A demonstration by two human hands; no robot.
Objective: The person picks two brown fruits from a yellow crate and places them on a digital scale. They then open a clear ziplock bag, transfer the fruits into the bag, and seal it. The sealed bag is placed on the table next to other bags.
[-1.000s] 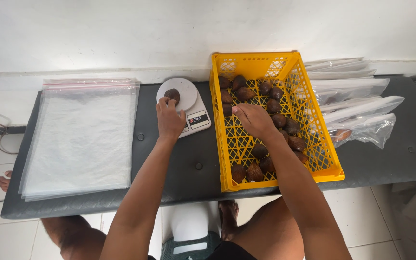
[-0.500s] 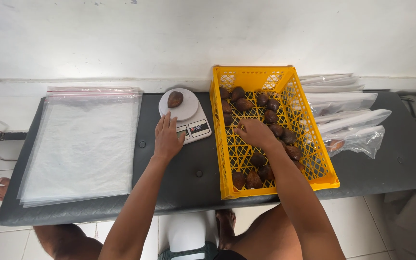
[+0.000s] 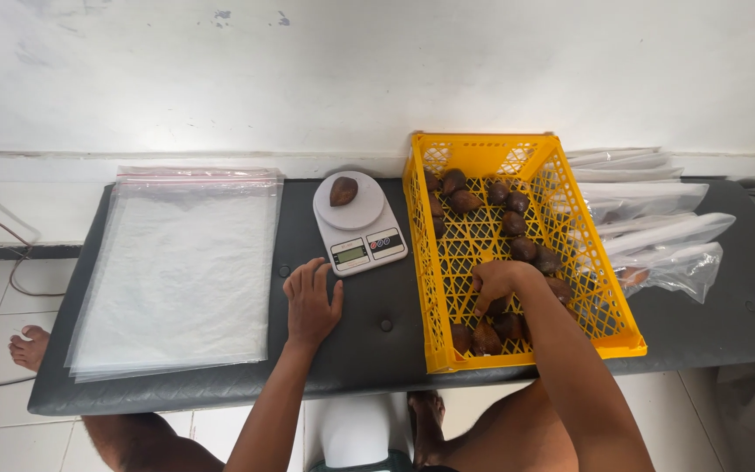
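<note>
Yellow crate (image 3: pixel 530 150): a plastic box with holes in its sides and floor. It sits on the desk, just to the right of the scale.
Brown fruits (image 3: pixel 517 225): small, dark and scaly. Many lie in the crate, some near the far end and some at the near end.
Right hand (image 3: pixel 498 284): it is down inside the crate, near the front. The fingers curl over a brown fruit. I cannot tell if the grip has closed on it or just touches it.
Left hand (image 3: pixel 311 301): it lies flat on the desk with the fingers spread wide. It holds nothing. It is just in front of the scale, close to its near edge.
Scale (image 3: pixel 359 222): small and white, with a round plate on top and a little screen at the front. It stands between the bag pile and the crate.
Fruit on the scale (image 3: pixel 343 190): one brown fruit rests alone on the round plate.
Bag pile (image 3: pixel 181 267): a flat stack of clear plastic bags on the left part of the desk, well apart from both hands.
Filled bags (image 3: pixel 657 236): more clear bags lie to the right of the crate, some touching its side.
Desk (image 3: pixel 377 350): dark grey and padded, with a small button just right of the left hand.
Wall (image 3: pixel 377 70): white, behind the desk.
</note>
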